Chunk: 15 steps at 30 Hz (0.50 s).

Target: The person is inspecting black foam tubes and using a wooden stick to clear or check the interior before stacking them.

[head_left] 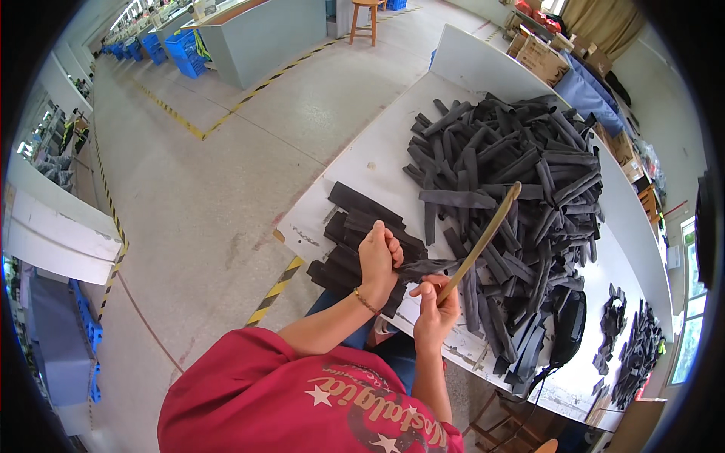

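Note:
My left hand (380, 260) is closed in a fist at the near left part of the white table (389, 155), gripping a dark grey fabric tube (429, 267) that stretches toward my other hand. In my right hand (436, 311), the fingers wrap round the lower end of a long, flat wooden stick (487, 240), which slants up and away to the right. Several flattened dark fabric tubes (362, 202) lie stacked side by side beneath and beside my left hand. Beyond the stick rises a big loose heap of similar tubes (521, 151).
A black, rounded object with a cord (568, 331) lies at the heap's near right. Smaller dark pieces (638, 355) are piled farther right. A raised white panel (483, 64) borders the table's far side. A wooden stool (365, 21) and blue crates (185, 53) stand across the floor.

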### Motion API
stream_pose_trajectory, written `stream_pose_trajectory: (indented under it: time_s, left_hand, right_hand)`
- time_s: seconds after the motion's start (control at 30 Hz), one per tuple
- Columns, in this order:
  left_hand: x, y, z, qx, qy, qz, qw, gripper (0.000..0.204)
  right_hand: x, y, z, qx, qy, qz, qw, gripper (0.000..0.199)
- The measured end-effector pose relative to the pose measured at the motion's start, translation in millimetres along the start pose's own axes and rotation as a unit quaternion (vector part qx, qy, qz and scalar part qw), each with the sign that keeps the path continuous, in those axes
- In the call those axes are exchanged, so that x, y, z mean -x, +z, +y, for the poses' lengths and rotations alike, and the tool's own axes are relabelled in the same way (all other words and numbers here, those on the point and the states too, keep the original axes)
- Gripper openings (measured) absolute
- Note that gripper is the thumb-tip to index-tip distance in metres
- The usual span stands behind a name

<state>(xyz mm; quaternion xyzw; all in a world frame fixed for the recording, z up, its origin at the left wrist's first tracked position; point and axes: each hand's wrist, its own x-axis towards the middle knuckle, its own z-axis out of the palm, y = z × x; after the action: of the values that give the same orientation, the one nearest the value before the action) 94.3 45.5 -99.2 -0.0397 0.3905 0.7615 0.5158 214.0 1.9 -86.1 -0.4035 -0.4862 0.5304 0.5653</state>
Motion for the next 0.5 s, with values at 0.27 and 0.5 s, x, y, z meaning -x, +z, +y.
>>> stream_pose_trajectory:
  time_s: [0.27, 0.5]
  left_hand:
    - [18, 6, 5, -0.068, 0.078, -0.066, 0.992, 0.039]
    - [14, 0, 13, -0.19, 0.172, -0.132, 0.957, 0.034]
  right_hand:
    - [-19, 3, -17, 0.047, 0.028, 0.088, 0.995, 0.018]
    - [-27, -13, -7, -0.11, 0.105, 0.045, 0.987, 0.015]
